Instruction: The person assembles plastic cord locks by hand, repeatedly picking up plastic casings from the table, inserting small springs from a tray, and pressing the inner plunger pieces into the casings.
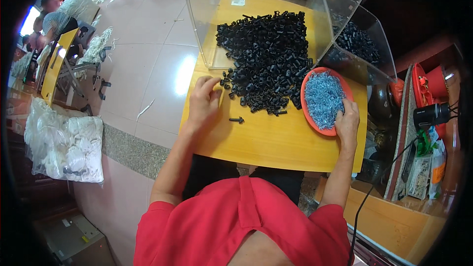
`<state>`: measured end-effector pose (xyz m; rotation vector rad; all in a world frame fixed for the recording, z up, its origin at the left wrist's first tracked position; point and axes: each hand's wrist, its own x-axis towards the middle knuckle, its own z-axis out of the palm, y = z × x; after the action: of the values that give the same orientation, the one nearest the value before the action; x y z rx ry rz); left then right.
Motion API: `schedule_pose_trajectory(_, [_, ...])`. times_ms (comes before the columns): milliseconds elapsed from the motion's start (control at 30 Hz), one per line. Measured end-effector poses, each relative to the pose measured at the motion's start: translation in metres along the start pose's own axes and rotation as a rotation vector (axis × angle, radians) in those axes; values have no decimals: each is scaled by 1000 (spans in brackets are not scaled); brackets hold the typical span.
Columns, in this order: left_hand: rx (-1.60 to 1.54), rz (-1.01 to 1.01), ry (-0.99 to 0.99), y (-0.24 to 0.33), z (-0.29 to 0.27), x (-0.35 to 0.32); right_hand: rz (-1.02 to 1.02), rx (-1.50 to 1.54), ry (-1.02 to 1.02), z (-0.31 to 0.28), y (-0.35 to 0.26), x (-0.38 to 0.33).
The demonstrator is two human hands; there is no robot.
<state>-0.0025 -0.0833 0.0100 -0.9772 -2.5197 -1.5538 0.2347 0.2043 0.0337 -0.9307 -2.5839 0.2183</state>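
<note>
My left hand [203, 99] is at the left edge of a heap of small black plastic parts [268, 54], its thumb and forefinger apart and the fingertips beside a few stray pieces. To the right, my right hand [348, 122] reaches over the rim of a red oval tray [322, 129]. Its fingers are bent down at the small shiny blue-silver pieces [322, 96], possibly screws; what they pinch is hidden. One black part with a stem [237, 119] lies alone on the yellow table [266, 143], close to me.
A clear plastic bin [197, 24] lies around the far side of the heap. Another clear bin [362, 44] with black parts stands at the right. Beyond it are a shelf with red containers [433, 81] and a dark cable [367, 197]. A bagged white bundle [66, 143] sits on the left.
</note>
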Motion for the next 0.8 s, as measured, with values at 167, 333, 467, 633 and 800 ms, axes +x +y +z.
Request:
schedule_pose_trajectory(167, [122, 103, -24, 0, 14, 23, -23, 83, 67, -6, -7, -6])
schedule_pose_trajectory(333, [199, 160, -175, 1, 25, 26, -94, 187, 89, -16, -25, -14])
schedule_pose_trajectory(467, [90, 97, -196, 6, 33, 17, -118, 268, 75, -15, -36, -17])
schedule_pose_trajectory(633, [54, 95, -210, 6, 35, 9, -102, 292, 115, -12, -39, -16])
schedule_pose_trajectory(800, [42, 147, -131, 1, 38, 9, -145, 270, 155, -8, -33, -15])
